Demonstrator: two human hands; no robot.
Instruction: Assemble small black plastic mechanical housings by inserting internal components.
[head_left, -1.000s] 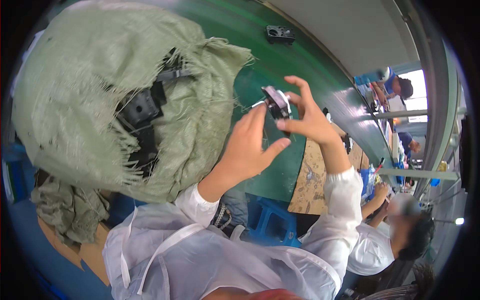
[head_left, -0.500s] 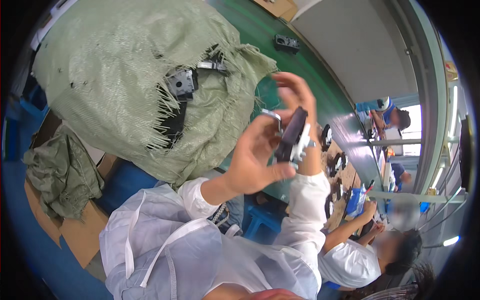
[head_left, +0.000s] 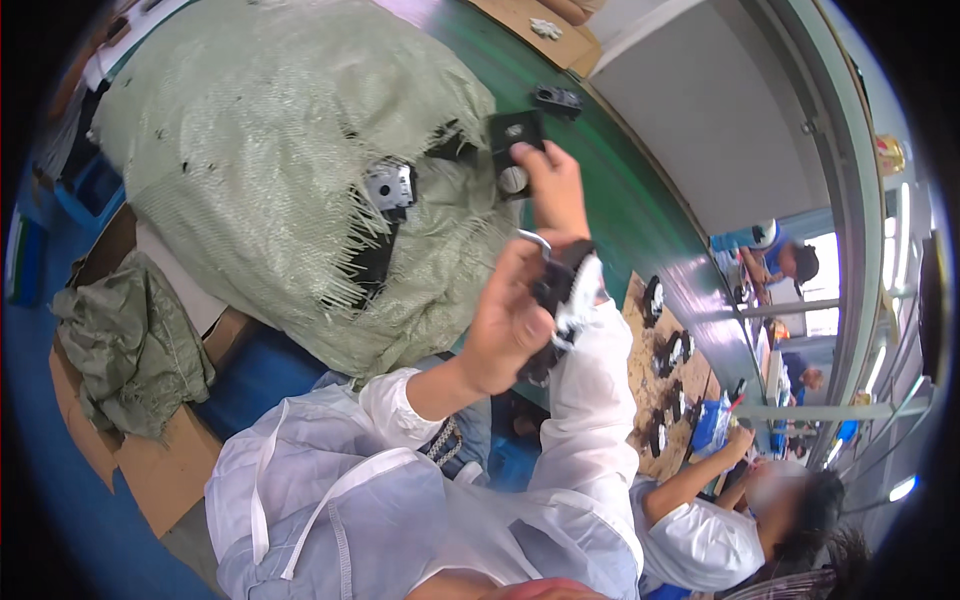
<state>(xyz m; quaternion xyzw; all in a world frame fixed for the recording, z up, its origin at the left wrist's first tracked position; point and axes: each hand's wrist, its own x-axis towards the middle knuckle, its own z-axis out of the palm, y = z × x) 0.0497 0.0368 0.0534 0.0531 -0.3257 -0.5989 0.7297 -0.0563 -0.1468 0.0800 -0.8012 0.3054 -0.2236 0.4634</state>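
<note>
My left hand [head_left: 505, 325] is closed around a black and white mechanical part [head_left: 565, 310] with a curved metal lever at its top. Farther out, my right hand [head_left: 558, 190] grips a flat black rectangular piece [head_left: 505, 135] that shows two pale round spots, with the thumb lying on its face. This piece is upright beside the torn opening of a large pale green woven sack [head_left: 290, 130]. Inside the opening are black parts and a grey metal-faced part [head_left: 388, 186]. My right forearm passes behind the mechanical part.
A black part [head_left: 558, 100] lies on the green table [head_left: 620, 170]. Several black and white parts stand on a brown board [head_left: 640, 400] at right, near a co-worker [head_left: 700, 530]. At left, a crumpled green sack [head_left: 130, 340] lies over an open cardboard box [head_left: 165, 470].
My right hand has moved away, out beyond the left, and now shows the flat black piece in its grip. The left hand still holds the mechanical part, turned and slightly lower.
</note>
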